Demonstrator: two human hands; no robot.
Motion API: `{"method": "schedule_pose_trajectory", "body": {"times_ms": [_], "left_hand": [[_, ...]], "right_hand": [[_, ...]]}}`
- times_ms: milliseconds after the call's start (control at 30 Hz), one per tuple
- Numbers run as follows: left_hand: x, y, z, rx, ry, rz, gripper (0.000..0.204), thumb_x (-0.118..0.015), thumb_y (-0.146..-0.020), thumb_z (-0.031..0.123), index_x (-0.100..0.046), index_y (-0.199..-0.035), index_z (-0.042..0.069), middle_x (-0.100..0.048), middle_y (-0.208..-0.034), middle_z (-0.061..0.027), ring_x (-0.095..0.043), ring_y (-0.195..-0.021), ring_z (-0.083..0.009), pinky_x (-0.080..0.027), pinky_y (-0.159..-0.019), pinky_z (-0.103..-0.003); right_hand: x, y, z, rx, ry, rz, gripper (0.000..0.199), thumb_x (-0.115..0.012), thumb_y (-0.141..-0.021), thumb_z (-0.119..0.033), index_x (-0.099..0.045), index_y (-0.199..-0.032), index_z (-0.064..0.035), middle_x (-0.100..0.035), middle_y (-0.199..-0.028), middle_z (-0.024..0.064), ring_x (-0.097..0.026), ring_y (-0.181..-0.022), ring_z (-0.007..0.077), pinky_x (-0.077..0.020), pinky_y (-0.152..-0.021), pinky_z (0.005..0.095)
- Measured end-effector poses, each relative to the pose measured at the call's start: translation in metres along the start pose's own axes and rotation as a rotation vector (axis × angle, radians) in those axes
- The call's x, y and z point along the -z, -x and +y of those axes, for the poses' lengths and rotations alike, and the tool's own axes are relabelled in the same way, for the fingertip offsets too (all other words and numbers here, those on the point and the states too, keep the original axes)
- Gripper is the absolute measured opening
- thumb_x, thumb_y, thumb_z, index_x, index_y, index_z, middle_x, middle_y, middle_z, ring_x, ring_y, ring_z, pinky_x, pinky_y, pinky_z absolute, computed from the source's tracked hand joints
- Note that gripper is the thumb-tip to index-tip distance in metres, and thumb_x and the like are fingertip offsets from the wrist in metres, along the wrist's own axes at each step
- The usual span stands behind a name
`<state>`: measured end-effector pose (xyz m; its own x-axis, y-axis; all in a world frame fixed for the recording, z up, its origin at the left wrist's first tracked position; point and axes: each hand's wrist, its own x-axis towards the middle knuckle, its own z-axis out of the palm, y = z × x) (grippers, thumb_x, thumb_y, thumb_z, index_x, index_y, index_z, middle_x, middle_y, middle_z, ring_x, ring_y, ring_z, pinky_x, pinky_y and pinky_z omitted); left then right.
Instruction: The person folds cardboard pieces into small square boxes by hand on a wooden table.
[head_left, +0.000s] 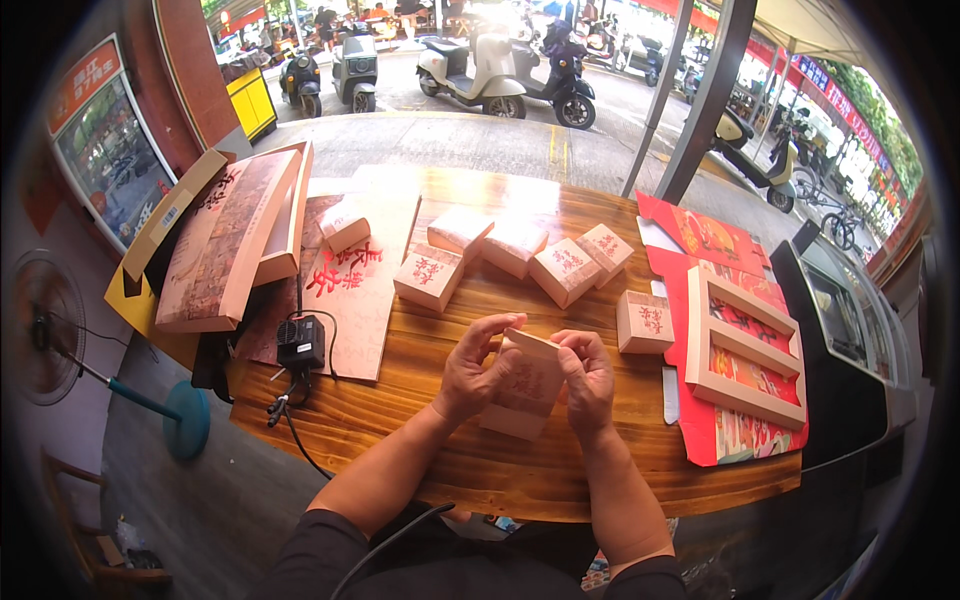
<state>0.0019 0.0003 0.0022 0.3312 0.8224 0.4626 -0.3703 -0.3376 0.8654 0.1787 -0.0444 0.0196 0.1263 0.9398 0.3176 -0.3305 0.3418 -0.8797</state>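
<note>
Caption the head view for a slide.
The left hand and right hand hold a pale carton at a wooden table, small boxes scattered beyond.

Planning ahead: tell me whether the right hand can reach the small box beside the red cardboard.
Probably yes: only tabletop separates the right hand from that small box, though the fingers hold another carton.

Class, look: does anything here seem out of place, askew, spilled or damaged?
The corded black device looks out of place, lying on flat pink cardboard among packaging. The small boxes sit at mixed angles rather than in a row. I see no spill or clear damage.
</note>
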Motion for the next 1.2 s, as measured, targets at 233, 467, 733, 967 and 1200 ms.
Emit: {"method": "schedule_pose_trajectory", "body": {"times_ms": [233, 467, 733, 967, 1200], "left_hand": [[0.0006, -0.0004, 0.0006, -0.052, -0.021, -0.037, 0.045, -0.064, -0.096, 0.003, -0.048, -0.138, 0.005, -0.051, -0.142, -0.0147, -0.056, -0.12, -0.0207, -0.051, -0.097, -0.034], [-0.0011, -0.0002, 0.0018, -0.074, -0.028, -0.034, 0.048, -0.063, -0.095, 0.002, -0.048, -0.14, 0.004, -0.05, -0.144, -0.015, -0.052, -0.127, -0.0209, -0.046, -0.105, -0.036], [-0.0019, -0.0022, 0.0006, -0.04, 0.051, 0.044, 0.037, -0.058, -0.097, 0.001, -0.055, -0.133, 0.005, -0.051, -0.142, -0.0118, -0.056, -0.116, -0.0159, -0.049, -0.095, -0.03], [0.0002, -0.0034, 0.0022, 0.024, 0.07, 0.102, 0.024, -0.056, -0.1, 0.007, -0.059, -0.124, 0.004, -0.052, -0.14, -0.0117, -0.058, -0.113, -0.0144, -0.05, -0.093, -0.029], [-0.0002, -0.0039, 0.006, 0.116, 0.09, 0.113, 0.015, -0.055, -0.102, 0.01, -0.06, -0.114, 0.004, -0.056, -0.134, -0.0118, -0.057, -0.112, -0.0136, -0.049, -0.094, -0.027]], "right_hand": [[0.0002, 0.0008, -0.0041, -0.044, 0.006, 0.039, 0.006, -0.059, -0.099, -0.009, -0.057, -0.103, -0.0056, -0.059, -0.11, 0.0034, -0.054, -0.092, 0.0063, -0.0455, -0.082, 0.0219], [0.0016, -0.0001, -0.0028, -0.012, 0.016, 0.001, 0.006, -0.059, -0.098, -0.006, -0.056, -0.103, -0.0055, -0.057, -0.112, 0.0038, -0.054, -0.093, 0.0066, -0.0454, -0.083, 0.0222], [0.0018, 0.0002, 0.0001, 0.022, 0.092, -0.056, 0.01, -0.061, -0.096, -0.004, -0.057, -0.105, -0.0047, -0.056, -0.116, 0.0053, -0.056, -0.095, 0.0073, -0.0475, -0.081, 0.0231], [-0.0016, 0.0023, 0.0006, 0.122, 0.367, -0.081, 0.015, -0.066, -0.095, -0.009, -0.057, -0.106, -0.0036, -0.059, -0.117, 0.011, -0.061, -0.1, 0.0149, -0.0538, -0.082, 0.0274], [-0.0012, 0.0015, 0.0034, 0.18, 0.453, -0.086, 0.015, -0.067, -0.094, -0.011, -0.059, -0.104, -0.0031, -0.061, -0.115, 0.0136, -0.062, -0.102, 0.0191, -0.0556, -0.082, 0.0302]]}}
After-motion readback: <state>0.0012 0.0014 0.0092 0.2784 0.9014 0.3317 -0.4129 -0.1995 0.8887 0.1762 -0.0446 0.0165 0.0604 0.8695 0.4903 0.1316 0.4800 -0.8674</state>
